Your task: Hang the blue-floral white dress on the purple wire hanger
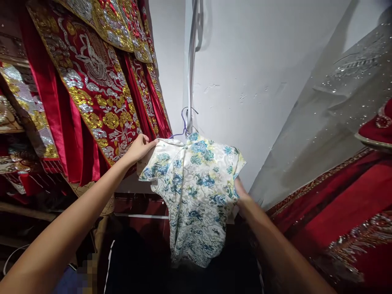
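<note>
A short-sleeved white blouse [196, 196] with blue and yellow flowers hangs spread in front of me. At its shoulder on the left, my left hand [141, 148] pinches the cloth between thumb and fingers. My right hand [241, 190] is at the opposite side, just under the sleeve; its fingers are hidden behind the cloth. Above the collar rises a thin purple hanger [184, 122], its hook beside a pale upright pole [189, 61]. Whether the hanger sits inside the blouse is hard to see.
Red costumes with gold and silver sequins [101, 81] hang on the left. A white wall [241, 73] stands ahead, with a sheer glittery cloth [333, 106] at right. Red fabric [337, 204] and a red beaded shoe or hat-like item [376, 128] are on the right.
</note>
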Demonstrator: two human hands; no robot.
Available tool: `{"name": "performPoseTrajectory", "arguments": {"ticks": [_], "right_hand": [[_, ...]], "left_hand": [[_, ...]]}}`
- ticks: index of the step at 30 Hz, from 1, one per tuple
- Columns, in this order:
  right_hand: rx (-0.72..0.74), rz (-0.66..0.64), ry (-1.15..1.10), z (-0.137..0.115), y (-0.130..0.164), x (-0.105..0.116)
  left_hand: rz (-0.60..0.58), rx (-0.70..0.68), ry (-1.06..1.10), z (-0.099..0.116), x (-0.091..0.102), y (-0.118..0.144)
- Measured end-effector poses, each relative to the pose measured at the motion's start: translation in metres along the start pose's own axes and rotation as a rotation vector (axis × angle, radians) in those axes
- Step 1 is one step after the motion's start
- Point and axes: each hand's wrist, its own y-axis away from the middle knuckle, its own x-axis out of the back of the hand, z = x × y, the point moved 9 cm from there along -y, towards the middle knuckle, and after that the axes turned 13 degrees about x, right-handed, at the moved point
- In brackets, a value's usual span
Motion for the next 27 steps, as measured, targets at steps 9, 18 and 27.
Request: {"name": "performPoseTrajectory", "arguments": {"ticks": [9,18,27], "right_hand": [[-0.177,-0.009,-0.546,-0.01,-0.042,0.049],[0.07,-0.242,-0.479,-0.137,-0.058,0.01],[0.48,-0.829,0.164,-0.166,0.033,-0.073]], "left_hand": [[-0.185,-0.281,0.12,0.059,-0.015,0.03],[-0.07,-0.295,0.139,0.056,-0.005,0.013],[-0.184,-0.37,0.339,0.063,-0.003,0.067]]}}
